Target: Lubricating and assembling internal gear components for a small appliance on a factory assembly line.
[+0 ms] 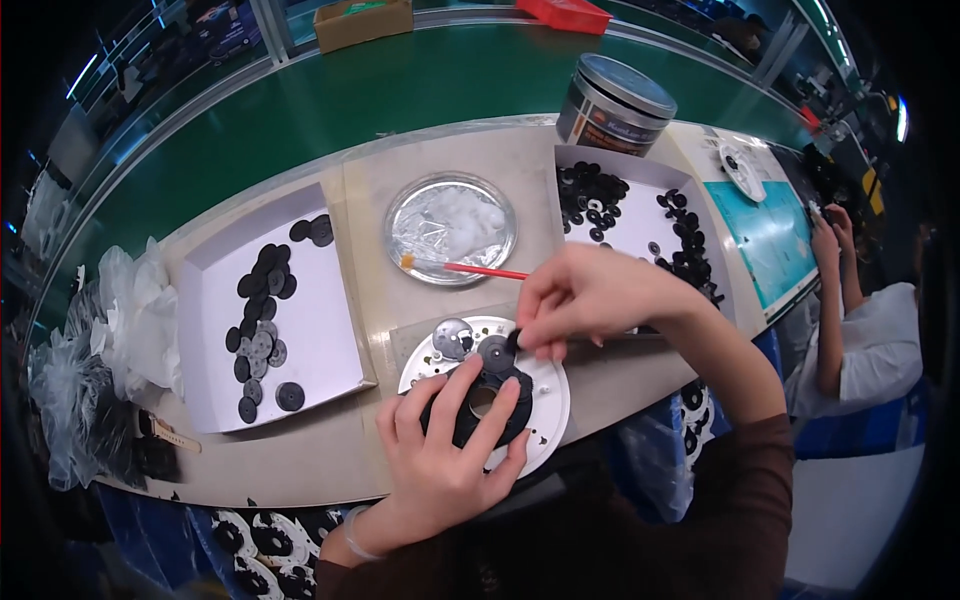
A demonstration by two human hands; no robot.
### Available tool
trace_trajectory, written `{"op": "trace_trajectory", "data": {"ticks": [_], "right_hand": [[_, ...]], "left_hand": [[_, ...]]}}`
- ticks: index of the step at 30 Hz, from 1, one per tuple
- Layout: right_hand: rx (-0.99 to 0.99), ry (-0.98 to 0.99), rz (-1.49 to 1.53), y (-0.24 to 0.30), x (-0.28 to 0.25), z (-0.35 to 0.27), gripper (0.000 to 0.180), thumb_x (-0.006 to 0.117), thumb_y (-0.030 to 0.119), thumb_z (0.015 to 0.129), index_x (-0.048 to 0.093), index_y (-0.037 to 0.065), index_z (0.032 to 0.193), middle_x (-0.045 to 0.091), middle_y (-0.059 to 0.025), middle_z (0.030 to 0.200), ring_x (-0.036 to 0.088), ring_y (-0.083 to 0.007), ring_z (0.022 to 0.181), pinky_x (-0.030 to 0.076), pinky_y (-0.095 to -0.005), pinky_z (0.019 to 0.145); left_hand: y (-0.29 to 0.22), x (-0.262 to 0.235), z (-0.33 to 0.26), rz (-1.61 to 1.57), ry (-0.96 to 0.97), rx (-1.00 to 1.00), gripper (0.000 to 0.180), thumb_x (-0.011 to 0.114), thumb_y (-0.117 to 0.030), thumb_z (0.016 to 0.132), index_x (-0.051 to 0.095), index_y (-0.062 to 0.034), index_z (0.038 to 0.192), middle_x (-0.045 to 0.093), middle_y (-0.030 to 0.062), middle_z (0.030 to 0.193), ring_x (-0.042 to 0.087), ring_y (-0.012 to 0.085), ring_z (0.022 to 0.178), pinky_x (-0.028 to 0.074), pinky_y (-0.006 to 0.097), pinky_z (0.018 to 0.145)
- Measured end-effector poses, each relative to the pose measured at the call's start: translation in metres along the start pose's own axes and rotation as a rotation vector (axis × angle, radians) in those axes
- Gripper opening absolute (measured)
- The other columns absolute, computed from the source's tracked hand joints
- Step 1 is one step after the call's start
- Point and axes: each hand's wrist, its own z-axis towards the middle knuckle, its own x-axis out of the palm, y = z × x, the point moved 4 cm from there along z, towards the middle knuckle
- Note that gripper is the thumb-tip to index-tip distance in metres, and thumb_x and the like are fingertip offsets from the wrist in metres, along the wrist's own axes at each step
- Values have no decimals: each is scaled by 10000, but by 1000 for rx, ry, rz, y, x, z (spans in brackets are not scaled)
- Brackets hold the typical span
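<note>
A white round plate (pixel 553 415) lies at the table's front, carrying a black ring-shaped part (pixel 462 428), a grey gear (pixel 495 353) and a clear disc (pixel 452 339). My left hand (pixel 447 450) holds the black part, its fingers spread over the top and the thumb at the side. At the plate's far right, my right hand (pixel 590 295) pinches a small black gear (pixel 514 340), partly covered by the fingertips. A brush with a red handle (pixel 483 270) reaches from my right hand across a dish of whitish grease (pixel 470 225); whether the hand grips it is hidden.
A shallow box of black and grey gears (pixel 330 345) stands left, another of small black gears (pixel 650 180) right. Behind that one is a large tin (pixel 615 105). Plastic bags (pixel 130 320) crowd the left edge. A person (pixel 865 340) works at the far right.
</note>
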Motion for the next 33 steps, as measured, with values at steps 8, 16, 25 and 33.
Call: {"op": "trace_trajectory", "data": {"ticks": [8,16,25,33], "right_hand": [[107,259,-75,-3,4,19,122,640,116,749,617,-1,725,634,-43,644,594,-67,556,372,-174,432],[283,257,74,-12,13,17,203,617,155,787,619,-27,697,622,-78,618,599,-109,514,424,-187,442],[203,165,-126,7,15,2,298,586,227,817,614,-16,646,590,-65,551,562,-105,460,441,-203,445],[-229,-657,-849,-24,-42,-68,325,720,223,648,544,44,854,518,-43,579,516,-158,555,411,-264,530]], "left_hand": [[1,0,1,-18,16,6,410,701,-234,552,644,-167,952,492,81,1116,400,269,961,330,355,808],[4,1,1,-9,-10,-14,387,662,-248,585,640,-182,966,517,52,1091,419,228,955,303,354,794],[-1,2,2,-7,-21,21,391,684,-236,563,641,-174,946,498,63,1095,408,257,963,311,355,787],[2,0,6,-43,120,99,381,661,-207,634,594,-71,984,546,4,1150,447,206,877,320,325,778]]}}
